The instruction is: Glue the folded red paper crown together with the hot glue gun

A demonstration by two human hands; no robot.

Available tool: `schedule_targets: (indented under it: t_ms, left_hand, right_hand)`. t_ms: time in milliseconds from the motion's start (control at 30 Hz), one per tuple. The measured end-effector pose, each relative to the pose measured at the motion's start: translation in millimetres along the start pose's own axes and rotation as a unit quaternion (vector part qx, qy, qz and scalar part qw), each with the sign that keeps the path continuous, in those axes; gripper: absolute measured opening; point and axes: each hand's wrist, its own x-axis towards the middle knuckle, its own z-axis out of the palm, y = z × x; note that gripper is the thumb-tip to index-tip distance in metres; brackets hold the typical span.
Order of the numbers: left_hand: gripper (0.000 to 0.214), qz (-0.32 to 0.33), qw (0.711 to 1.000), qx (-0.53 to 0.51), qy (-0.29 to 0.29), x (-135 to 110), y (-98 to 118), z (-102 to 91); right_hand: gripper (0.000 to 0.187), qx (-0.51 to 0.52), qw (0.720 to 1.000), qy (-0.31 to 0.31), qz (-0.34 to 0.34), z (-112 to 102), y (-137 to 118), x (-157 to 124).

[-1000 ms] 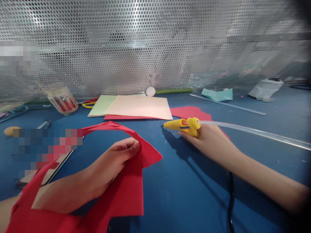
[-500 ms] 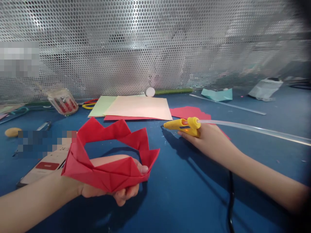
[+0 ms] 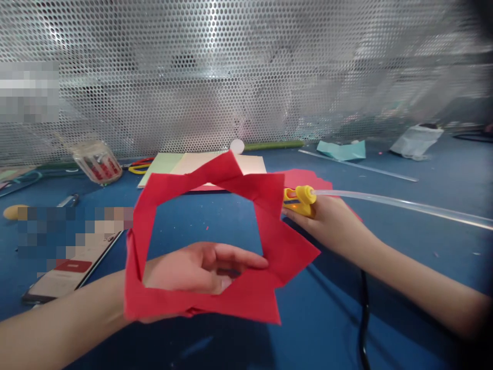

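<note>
My left hand (image 3: 200, 267) pinches the lower edge of a folded red paper ring (image 3: 269, 241) with pointed corners, tipped up so its opening faces me. Thumb and fingers show through the ring's hole. My right hand (image 3: 333, 226) rests on the blue table (image 3: 404, 257) and grips a yellow glue gun (image 3: 299, 199), whose nozzle is hidden behind the ring. A clear glue stick (image 3: 400, 206) runs out of the gun's back to the right. A black cord (image 3: 364, 318) runs from under my right wrist toward me.
Sheets of cream, green and red paper (image 3: 192, 162) lie behind the ring. A plastic jar (image 3: 97, 162), scissors (image 3: 139, 165) and a phone (image 3: 69, 272) lie at the left. A perforated metal screen (image 3: 246, 77) closes the back. Teal paper (image 3: 341, 150) and a clear rod (image 3: 358, 165) lie far right.
My left hand has lifted and tilted the red ring upright, from lying nearly flat to facing me. It now covers the glue gun's nozzle. My right hand has stayed in place.
</note>
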Motion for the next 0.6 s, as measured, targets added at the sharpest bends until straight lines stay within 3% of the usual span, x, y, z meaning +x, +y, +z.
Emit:
schedule_targets:
  t_ms: [133, 267, 367, 467, 600]
  left_hand:
    - [0.040, 0.060, 0.997, -0.030, 0.044, 2, -6, 5.1]
    - [0.018, 0.130, 0.982, -0.078, 0.110, -2, -10, 10.1]
    - [0.021, 0.137, 0.974, -0.107, 0.145, -3, -9, 10.2]
    - [0.008, 0.139, 0.966, -0.121, 0.179, -2, -7, 9.8]
    - [0.019, 0.140, 0.954, -0.100, 0.247, 0, -2, 13.0]
  right_hand:
    - [0.022, 0.020, 1.000, -0.010, -0.006, -2, 2, 0]
    - [0.023, 0.026, 1.000, -0.013, -0.002, -5, 1, -2]
    - [0.023, 0.021, 1.000, -0.017, 0.005, -6, 0, -3]
    - [0.024, 0.014, 1.000, -0.017, 0.014, -6, -2, -3]
    - [0.023, 0.003, 1.000, -0.009, 0.020, -6, -3, -1]
